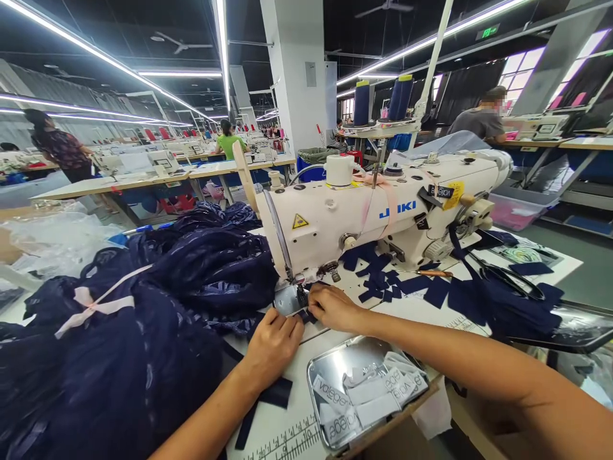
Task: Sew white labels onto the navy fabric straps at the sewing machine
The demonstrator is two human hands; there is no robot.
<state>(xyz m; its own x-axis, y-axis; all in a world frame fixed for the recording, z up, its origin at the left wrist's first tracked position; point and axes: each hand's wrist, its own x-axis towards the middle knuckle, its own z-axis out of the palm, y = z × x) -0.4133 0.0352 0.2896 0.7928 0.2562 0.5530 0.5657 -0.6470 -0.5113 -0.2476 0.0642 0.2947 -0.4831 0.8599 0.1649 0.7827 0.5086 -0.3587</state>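
A wide factory hall runs back under a dark ceiling, lit by long white light strips (96, 57) and hung with a ceiling fan (179, 43). A thick white pillar (299, 70) stands mid-room (a small grey panel is fixed on its face). Rows of pale benches (143, 182) recede at left, and bright windows (520, 70) show at right above the grey floor (575, 255).

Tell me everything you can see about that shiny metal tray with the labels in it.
The metal tray is shallow, rectangular with rounded corners, and silvery with a mirror-like finish. It lies flat near the front edge of the sewing table, set at a slight angle, just ahead of the right hand and under that forearm without clearly touching it. Inside is a loose heap of white woven labels printed with dark lettering, overlapping at all angles. Its near edge appears to rest on a brown board.
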